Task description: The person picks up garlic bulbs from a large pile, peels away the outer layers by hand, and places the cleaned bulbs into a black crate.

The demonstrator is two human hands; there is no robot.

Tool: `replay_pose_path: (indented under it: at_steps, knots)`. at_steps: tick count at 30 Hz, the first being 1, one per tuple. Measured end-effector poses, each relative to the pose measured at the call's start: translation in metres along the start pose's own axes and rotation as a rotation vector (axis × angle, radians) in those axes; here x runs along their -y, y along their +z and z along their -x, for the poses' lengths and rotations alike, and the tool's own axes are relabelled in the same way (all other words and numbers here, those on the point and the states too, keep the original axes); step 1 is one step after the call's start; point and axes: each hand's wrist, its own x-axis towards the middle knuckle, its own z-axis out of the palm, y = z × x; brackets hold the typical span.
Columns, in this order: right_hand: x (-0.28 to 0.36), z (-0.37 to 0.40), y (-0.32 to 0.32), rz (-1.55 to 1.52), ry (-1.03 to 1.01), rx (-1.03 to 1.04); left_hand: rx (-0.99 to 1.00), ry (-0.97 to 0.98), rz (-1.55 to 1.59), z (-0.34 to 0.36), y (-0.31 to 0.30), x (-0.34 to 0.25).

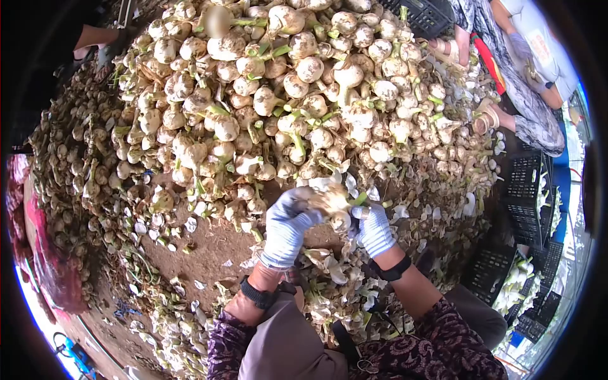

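Note:
A garlic-like bulb [337, 204] with loose, peeling skin and a short green stem [358, 199] is held up between my two hands, in front of the pile. My left hand [288, 225], in a white knit glove with greyed fingertips, is closed on its left side. On the stem side, my right hand [372, 229], gloved alike, has its fingers bent in against it. Something dark shows at the right thumb; I cannot make out what it is. Beyond my hands rises a large heap of soiled white bulbs [266, 101], some with green stem stubs.
Peeled skins [335, 269] lie around my feet on brown soil [190, 253]. Black crates [525, 199] stand at the right, one holding pale trimmed pieces [516, 285]. Another person [529, 69] sits at upper right. A pink mesh sack [54, 266] lies at left.

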Motion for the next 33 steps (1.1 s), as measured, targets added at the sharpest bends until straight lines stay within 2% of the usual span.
replay_pose_path:
  at_steps: [1, 2, 3, 4, 5, 6, 7, 8, 9, 11, 12, 13, 15, 16, 17, 19, 21, 22, 23, 24, 25, 27, 29, 31, 33]
  knots:
    - [-0.005, -0.005, -0.003, 0.096, -0.071, -0.052, 0.095, -0.026, -0.149, 0.005, 0.007, -0.010]
    - [-0.028, -0.029, -0.031, 0.016, -0.139, 0.157, 0.210, -0.046, -0.220, 0.011, 0.017, -0.013]
    - [-0.028, -0.036, -0.027, -0.068, -0.209, 0.367, 0.356, -0.036, -0.309, 0.015, 0.017, -0.004]
    - [-0.024, -0.031, -0.031, -0.034, -0.138, 0.156, 0.445, -0.046, -0.531, 0.019, 0.015, 0.000]
    - [0.001, -0.011, -0.004, 0.003, -0.066, -0.054, 0.531, -0.055, -0.751, 0.022, 0.012, 0.005]
    - [-0.005, -0.022, -0.012, -0.008, -0.048, -0.141, 0.537, 0.083, -0.950, 0.021, -0.002, 0.021]
    - [0.013, -0.008, 0.003, -0.144, 0.056, -0.122, 0.538, 0.225, -1.147, 0.018, -0.023, 0.038]
    - [0.021, -0.005, 0.005, -0.213, 0.109, -0.119, 0.525, 0.108, -1.172, 0.017, -0.045, 0.044]
    - [0.026, -0.002, 0.005, -0.283, 0.166, -0.118, 0.475, 0.061, -1.383, 0.016, -0.059, 0.044]
    - [0.027, 0.001, 0.003, -0.312, 0.194, -0.078, 0.407, 0.150, -1.505, 0.020, -0.076, 0.043]
    - [0.027, 0.001, 0.005, -0.342, 0.221, -0.031, 0.343, 0.137, -1.405, 0.024, -0.062, 0.027]
    - [0.025, 0.003, 0.009, -0.339, 0.225, -0.018, 0.246, 0.154, -1.438, 0.023, -0.045, 0.018]
    - [0.017, 0.012, 0.017, -0.079, 0.035, 0.054, 0.173, 0.061, -0.810, 0.017, -0.038, 0.023]
    - [0.010, 0.012, 0.017, 0.029, -0.035, 0.212, 0.167, 0.065, -0.813, 0.014, -0.039, 0.026]
    - [0.008, 0.016, 0.025, 0.469, -0.222, 0.229, 0.111, -0.018, -0.519, 0.010, -0.040, 0.030]
    - [0.009, 0.007, 0.030, 0.378, -0.253, 0.373, 0.003, -0.175, 0.075, 0.003, -0.043, 0.035]
    - [0.032, -0.013, 0.050, 0.923, -0.455, 0.228, -0.077, -0.324, 0.195, 0.009, -0.043, 0.015]
    - [0.028, -0.033, 0.060, 1.128, -1.008, 0.158, -0.025, -0.253, 0.108, 0.011, -0.049, 0.019]
    - [0.039, -0.039, 0.081, 1.406, -1.162, 0.103, -0.050, -0.257, -0.071, 0.013, -0.053, 0.019]
    - [0.046, -0.054, 0.095, 1.715, -1.255, 0.236, -0.055, -0.312, -0.112, 0.016, -0.047, 0.011]
    - [0.036, -0.072, 0.106, 1.941, -1.463, 0.223, -0.061, -0.367, -0.152, 0.019, -0.040, 0.005]
    - [0.030, -0.099, 0.118, 2.220, -1.496, 0.349, 0.014, -0.331, -0.197, 0.018, -0.041, 0.004]
    - [0.046, -0.121, 0.121, 2.462, -1.753, 0.351, 0.035, -0.283, -0.225, 0.016, -0.042, 0.003]
    - [0.057, -0.125, 0.123, 2.177, -1.677, 0.429, -0.002, -0.246, -0.243, 0.016, -0.043, -0.002]
    - [0.066, -0.100, 0.133, 2.089, -1.416, 0.461, -0.103, -0.199, -0.171, 0.018, -0.040, -0.006]
